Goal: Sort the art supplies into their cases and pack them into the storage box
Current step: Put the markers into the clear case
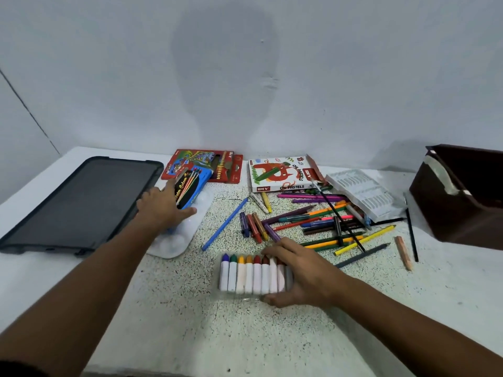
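While most of the pile is loose, we've got at least one set close to sorted: the crayon tray (251, 276) sits near the front of the surface (168, 317), with a row of white-barrelled crayons lined up in it. Our right hand (302, 273) is wrapped around its right end, fingers (272, 250) curled over the top edge and thumb hooked under the near edge, so that's a proper grip on the tray.

Our left hand (163, 205) is reaching out to the blue box (190, 187) lying on a white palette (174, 240), beside a dark tablet (79, 205). Those fingers lie fairly flat and spread on the box, more resting than gripping as far as we can tell.

So we'd say we're early on, with a case in each hand. Loose markers and pencils (326, 221) are heaped in the middle, just behind the tray. The pastels box (280, 174) and a red case (201, 164) sit at the back, and the brown storage box (460, 197) stands well off to the right with nothing visible in it.

Next move probably calls for picking out whichever sticks belong in the blue box, and the crossed pencils will need untangling first.
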The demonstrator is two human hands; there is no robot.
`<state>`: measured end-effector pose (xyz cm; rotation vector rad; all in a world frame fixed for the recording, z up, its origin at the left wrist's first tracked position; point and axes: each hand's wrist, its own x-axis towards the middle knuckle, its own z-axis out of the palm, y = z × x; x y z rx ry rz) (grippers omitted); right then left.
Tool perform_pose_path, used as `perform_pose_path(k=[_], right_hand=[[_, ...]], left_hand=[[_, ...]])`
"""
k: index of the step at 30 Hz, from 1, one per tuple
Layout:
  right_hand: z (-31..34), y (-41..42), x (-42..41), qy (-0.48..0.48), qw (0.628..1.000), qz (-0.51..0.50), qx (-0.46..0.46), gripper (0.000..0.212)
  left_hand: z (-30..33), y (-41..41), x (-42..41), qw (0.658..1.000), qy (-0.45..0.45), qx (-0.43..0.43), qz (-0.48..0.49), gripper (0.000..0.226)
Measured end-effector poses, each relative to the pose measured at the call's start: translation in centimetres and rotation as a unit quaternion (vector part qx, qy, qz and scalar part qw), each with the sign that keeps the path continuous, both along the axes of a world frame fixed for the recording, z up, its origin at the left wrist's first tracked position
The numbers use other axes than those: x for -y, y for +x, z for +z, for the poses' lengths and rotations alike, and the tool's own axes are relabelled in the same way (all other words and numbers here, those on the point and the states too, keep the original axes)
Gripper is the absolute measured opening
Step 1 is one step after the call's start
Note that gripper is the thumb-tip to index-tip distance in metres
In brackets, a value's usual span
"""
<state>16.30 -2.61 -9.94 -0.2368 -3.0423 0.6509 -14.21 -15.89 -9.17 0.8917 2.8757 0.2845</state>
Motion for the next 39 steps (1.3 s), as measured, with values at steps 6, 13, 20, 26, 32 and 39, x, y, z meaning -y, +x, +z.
perform_pose_path(k=[6, 13, 20, 26, 32, 39], right_hand=[[3.1, 0.2, -3.0, 0.011, 0.997, -0.062, -0.044, 0.097], [9.2, 1.2, -10.2, 0.118, 0.972, -0.144, -0.144, 0.09], [12.3, 3.5, -14.4, 0.154, 0.968, -0.16, -0.114, 0.087], [13.3, 5.9, -15.8, 0.164, 0.973, -0.122, -0.104, 0.085], [14.6, 7.9, -17.0, 0.192, 0.975, -0.077, -0.083, 0.092], [16.1, 9.9, -18.7, 0.2, 0.975, -0.049, -0.088, 0.093]], left_hand=[[2.1, 0.2, -0.6, 0.998, 0.062, 0.001, -0.023, 0.109], [5.7, 3.3, -1.5, 0.965, 0.143, 0.032, -0.219, 0.121], [7.2, 6.1, -3.5, 0.919, 0.216, 0.076, -0.321, 0.107], [7.9, 7.9, -5.6, 0.911, 0.219, 0.064, -0.344, 0.102], [9.3, 10.2, -7.4, 0.906, 0.215, 0.038, -0.362, 0.101], [10.2, 12.1, -8.7, 0.9, 0.227, 0.003, -0.373, 0.104]])
